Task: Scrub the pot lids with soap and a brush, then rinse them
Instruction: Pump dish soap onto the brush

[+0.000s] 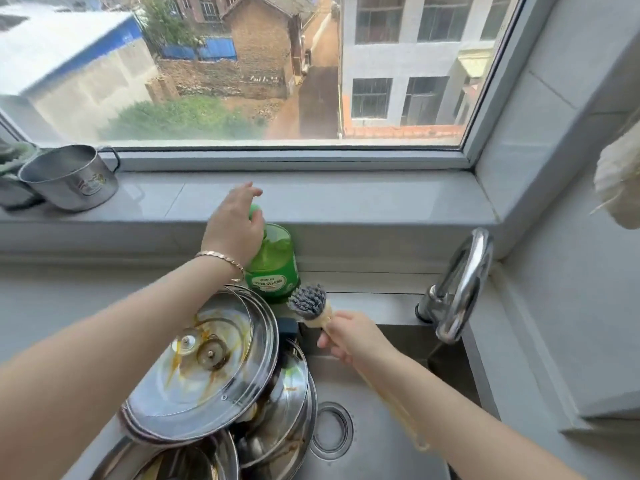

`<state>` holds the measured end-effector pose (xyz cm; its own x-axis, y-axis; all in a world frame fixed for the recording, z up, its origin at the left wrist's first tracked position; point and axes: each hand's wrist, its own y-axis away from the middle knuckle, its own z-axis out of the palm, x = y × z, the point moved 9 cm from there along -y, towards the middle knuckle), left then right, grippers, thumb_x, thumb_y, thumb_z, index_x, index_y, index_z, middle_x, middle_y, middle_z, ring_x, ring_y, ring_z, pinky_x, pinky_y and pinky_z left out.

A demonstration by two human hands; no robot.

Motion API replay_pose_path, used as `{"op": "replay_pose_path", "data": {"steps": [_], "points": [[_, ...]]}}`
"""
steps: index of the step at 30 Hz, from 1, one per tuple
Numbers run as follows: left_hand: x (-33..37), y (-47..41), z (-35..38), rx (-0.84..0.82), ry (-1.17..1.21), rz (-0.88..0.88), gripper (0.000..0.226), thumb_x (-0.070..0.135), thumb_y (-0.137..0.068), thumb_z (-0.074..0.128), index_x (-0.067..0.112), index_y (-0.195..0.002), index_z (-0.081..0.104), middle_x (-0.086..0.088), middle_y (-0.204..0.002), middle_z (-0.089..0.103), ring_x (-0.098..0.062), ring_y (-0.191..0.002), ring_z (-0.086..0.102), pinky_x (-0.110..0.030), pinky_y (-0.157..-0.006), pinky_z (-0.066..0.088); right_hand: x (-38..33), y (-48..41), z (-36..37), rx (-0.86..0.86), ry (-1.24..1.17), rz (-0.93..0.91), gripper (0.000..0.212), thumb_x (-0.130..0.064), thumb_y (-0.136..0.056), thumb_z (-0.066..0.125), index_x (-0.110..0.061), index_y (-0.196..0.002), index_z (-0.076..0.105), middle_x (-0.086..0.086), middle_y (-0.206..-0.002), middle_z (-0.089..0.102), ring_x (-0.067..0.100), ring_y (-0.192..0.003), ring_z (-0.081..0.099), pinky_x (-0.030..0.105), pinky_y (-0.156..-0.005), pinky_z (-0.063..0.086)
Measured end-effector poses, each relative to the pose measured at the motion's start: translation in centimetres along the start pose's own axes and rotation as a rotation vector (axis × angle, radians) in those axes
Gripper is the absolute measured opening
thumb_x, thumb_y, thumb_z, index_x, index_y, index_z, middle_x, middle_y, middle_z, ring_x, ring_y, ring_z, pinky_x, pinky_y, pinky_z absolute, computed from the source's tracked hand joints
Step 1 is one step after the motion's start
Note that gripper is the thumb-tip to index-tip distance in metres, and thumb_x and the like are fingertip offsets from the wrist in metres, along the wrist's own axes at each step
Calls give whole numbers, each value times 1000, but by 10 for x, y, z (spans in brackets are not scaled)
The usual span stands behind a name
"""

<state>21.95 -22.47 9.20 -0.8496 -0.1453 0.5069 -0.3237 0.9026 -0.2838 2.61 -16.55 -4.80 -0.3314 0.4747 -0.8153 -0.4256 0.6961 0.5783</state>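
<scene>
Your left hand (235,223) lay over the pump top of the green soap bottle (275,261), which stood on the counter edge against the wall under the windowsill (346,199). The fingers were loosely stretched forward, not wrapped round the neck, which reads as a palm-down press to pump out a dose. Your right hand (349,337) gripped the pale handle of the brush (309,304), fingers curled round it, with the grey bristles tilted up and toward the bottle, just beside its base. That placing made sense: it put the bristles where the soap would land. Whether any soap had reached them could not be told, and the nozzle was hidden behind your hand. The lids (291,389) waited in a leaning stack in the left part of the sink (374,455). The top lid (194,368), glass with a steel rim, faced up and was streaked with brown-yellow residue, so I judge the scrubbing was not yet begun. Stacking them to one side left the drain and the space under the tap (462,285) free for rinsing, and no water was running that I could see. A steel mug (69,181) stood on the windowsill well apart from your work. The risk lay in the pile, since tilted lids could slide if you pulled one out carelessly.
</scene>
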Motion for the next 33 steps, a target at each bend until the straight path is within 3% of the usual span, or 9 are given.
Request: {"op": "replay_pose_path", "data": {"steps": [3,7,12,14,17,20,27,31,33], "points": [[-21,-45,16,-167,-87,-116,37,23,-99,37,8,-130,50,-11,-139,47,-27,-127,43,-34,-103,33,-28,-30,23,10,-70,12,27,-32,-95,46,-11,-83,57,1,-58,49,6,-31,29,14,-38,18],[-46,-68,61,-456,-147,-232,53,38,-101,27,-1,-104,64,-20,-113,63,-31,-107,56,-32,-86,39,-51,-65,34,61,-82,6,51,-47,-94,44,0,-98,62,1,-55,47,8,-32,28,14,-38,18],[-59,-71,73,-393,13,-226,39,33,-97,41,10,-91,73,-5,-76,63,-20,-74,53,-24,-69,34,-63,-91,38,85,-88,1,44,-51,-94,41,-11,-81,54,1,-54,48,8,-30,27,13,-37,18],[-61,-68,74,-385,52,-193,36,31,-96,44,10,-88,73,-2,-67,60,-19,-71,53,-24,-67,34,-63,-96,42,64,-104,-14,40,-45,-96,40,-13,-78,54,1,-52,48,8,-30,27,13,-36,18],[-62,-67,77,-390,82,-141,35,30,-96,45,11,-87,72,-9,-84,68,-23,-85,59,-27,-74,41,-60,-100,50,42,-136,-37,37,-40,-97,42,-11,-77,54,1,-51,47,9,-32,27,13,-35,19],[-63,-65,84,-419,26,-114,35,30,-97,43,10,-89,70,-9,-80,63,-23,-85,57,-27,-76,40,-58,-101,52,42,-160,-45,38,-39,-98,42,-13,-73,52,1,-51,47,9,-34,27,13,-35,20],[-57,-65,75,-510,-61,-88,36,36,-98,40,12,-95,67,-14,-91,65,-25,-84,56,-30,-75,41,-57,-94,53,26,-168,-36,37,-38,-98,41,-13,-74,53,2,-53,47,8,-32,28,13,-35,19],[-50,-64,78,-447,-76,9,36,28,-100,36,10,-107,66,-8,-121,58,-22,-113,51,-31,-96,39,-59,-92,54,26,-178,-38,37,-38,-98,41,-15,-72,52,2,-53,47,8,-33,27,13,-35,19],[-52,-62,80,-445,-142,21,36,31,-100,33,15,-113,63,-2,-127,51,-19,-117,48,-33,-98,38,-59,-90,53,31,-185,-39,37,-38,-98,41,-14,-73,53,2,-53,47,8,-32,28,13,-35,20]]}}
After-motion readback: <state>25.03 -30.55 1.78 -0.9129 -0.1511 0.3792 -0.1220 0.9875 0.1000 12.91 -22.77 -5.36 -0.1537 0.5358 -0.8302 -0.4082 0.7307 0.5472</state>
